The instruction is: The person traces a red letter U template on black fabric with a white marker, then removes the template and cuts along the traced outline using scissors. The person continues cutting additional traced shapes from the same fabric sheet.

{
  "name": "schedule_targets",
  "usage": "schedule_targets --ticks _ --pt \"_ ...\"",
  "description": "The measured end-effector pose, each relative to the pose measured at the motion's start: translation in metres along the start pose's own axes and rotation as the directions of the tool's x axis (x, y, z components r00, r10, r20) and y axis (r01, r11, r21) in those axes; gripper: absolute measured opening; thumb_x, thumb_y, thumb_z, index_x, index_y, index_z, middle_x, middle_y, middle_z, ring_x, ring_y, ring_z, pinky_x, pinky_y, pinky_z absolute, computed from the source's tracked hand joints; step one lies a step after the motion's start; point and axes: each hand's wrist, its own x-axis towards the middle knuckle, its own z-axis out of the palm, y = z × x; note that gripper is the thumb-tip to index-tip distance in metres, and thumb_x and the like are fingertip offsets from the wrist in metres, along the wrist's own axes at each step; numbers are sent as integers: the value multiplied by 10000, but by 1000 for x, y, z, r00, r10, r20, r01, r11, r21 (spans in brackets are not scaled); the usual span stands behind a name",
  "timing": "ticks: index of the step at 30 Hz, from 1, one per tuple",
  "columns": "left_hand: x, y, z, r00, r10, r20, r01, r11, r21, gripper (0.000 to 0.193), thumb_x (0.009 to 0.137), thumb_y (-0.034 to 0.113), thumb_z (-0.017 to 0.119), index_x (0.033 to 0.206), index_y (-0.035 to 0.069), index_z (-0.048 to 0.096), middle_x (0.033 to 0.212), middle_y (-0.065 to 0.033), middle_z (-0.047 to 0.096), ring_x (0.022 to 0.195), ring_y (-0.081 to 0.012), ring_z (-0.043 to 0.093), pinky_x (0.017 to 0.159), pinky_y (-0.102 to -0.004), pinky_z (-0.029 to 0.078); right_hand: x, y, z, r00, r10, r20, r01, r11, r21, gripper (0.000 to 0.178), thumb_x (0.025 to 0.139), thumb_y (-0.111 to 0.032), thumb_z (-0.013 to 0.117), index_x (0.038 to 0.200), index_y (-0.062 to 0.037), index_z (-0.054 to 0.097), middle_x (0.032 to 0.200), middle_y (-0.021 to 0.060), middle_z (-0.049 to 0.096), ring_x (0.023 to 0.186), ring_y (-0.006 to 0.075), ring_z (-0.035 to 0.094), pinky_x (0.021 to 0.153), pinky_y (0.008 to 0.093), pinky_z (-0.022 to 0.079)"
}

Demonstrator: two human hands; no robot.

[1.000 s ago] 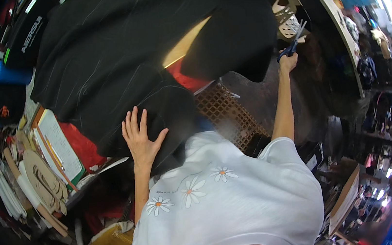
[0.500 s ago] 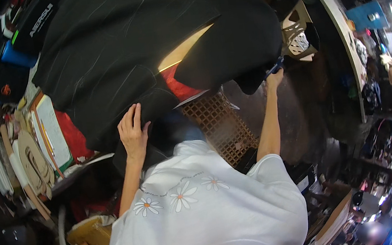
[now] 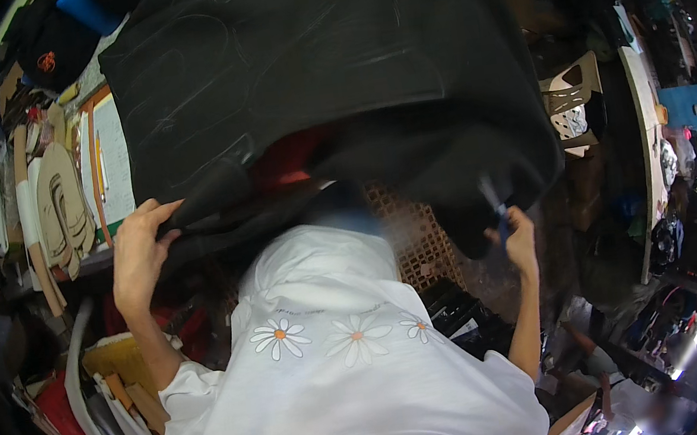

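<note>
A large black sheet of cloth or leather-like material [image 3: 320,56], marked with pale outlines, lies over the work surface and hangs down at its near side. At its near left edge, my left hand [image 3: 141,256] is closed, pinching a lifted fold between thumb and fingers. Farther right, my right hand [image 3: 522,240] grips scissors [image 3: 502,220] by their blue handles. The blades point up and away, blurred, beside the sheet's hanging right part; whether they touch it I cannot tell. Something red [image 3: 285,157] shows beneath the lifted near edge.
Papers and pencils [image 3: 104,152] lie left of the sheet, beside beige cut pieces [image 3: 64,200]. A brown lattice panel [image 3: 421,243] is below the near edge. To the right stand a beige perforated holder [image 3: 574,103] and a long pale board [image 3: 644,155].
My left hand went from resting with fingers extended on the sheet to pinching its edge, farther left. The sheet's near edge is lifted, and the yellow strip no longer shows. The scissors came nearer me.
</note>
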Motion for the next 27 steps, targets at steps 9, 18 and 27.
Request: schedule_targets --ticks 9,18,27 --pt "-28 -28 62 993 -5 114 5 1000 -1 517 715 254 759 1180 83 610 943 -99 661 886 -289 637 780 -379 501 -40 -54 62 903 -20 429 -197 868 455 260 745 -48 778 879 -32 555 844 88 642 756 127 624 653 262 504" --pt "32 107 193 837 229 497 541 -219 -812 632 916 269 622 1403 -21 341 1358 -132 489 1157 -166 538 986 -288 436 -47 -95 120 917 -167 362 -77 817 572 600 754 -593 703 914 -36 548 779 36 572 743 128 559 744 282 450" --pt "70 147 245 807 23 590 547 -407 -732 359 864 259 700 1106 51 535 1081 -33 598 1086 -134 567 941 -283 475 -76 -85 121 755 4 656 -530 593 606 615 854 -667 504 778 -59 567 672 43 576 633 145 557 624 274 435"
